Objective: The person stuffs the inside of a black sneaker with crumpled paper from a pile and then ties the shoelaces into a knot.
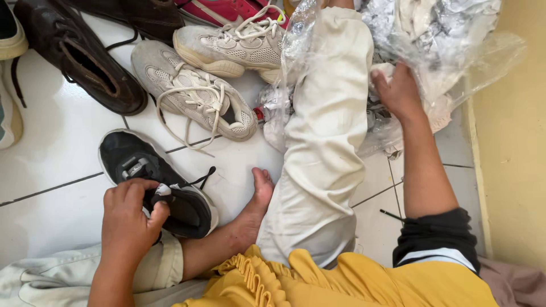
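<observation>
Sitting posture: the person sits on the white tiled floor [51, 142], one leg in cream trousers [324, 142] stretched forward, so the shoes lie within easy arm's reach.
Landmark: the black sneaker [153, 182], lying on the tiles just left of the person's bare foot [263, 190].
Left hand: the left hand [129, 219] closes around the heel end of the black sneaker, fingers curled over its collar, apparently to steady it; its lace trails loose toward the foot.
Right hand: the right hand [398, 91] is well right of the black sneaker, across the outstretched leg, fingers spread and pressed into a clear plastic bag [449, 51]; whether it pinches the film I cannot tell.
Bag contents: pale cloth or paper shows through the crinkled plastic, which lies against the yellow wall [512, 159].
Grey sneakers: a pair of grey mesh sneakers [199, 96] lies just above the black sneaker, laces undone, one tipped against the other.
Brown boot: a dark brown boot [79, 62] lies up and left of the black sneaker, on its side.
Red shoe: a red shoe [227, 11] sits farthest beyond the black sneaker, partly cut off by the frame.
</observation>
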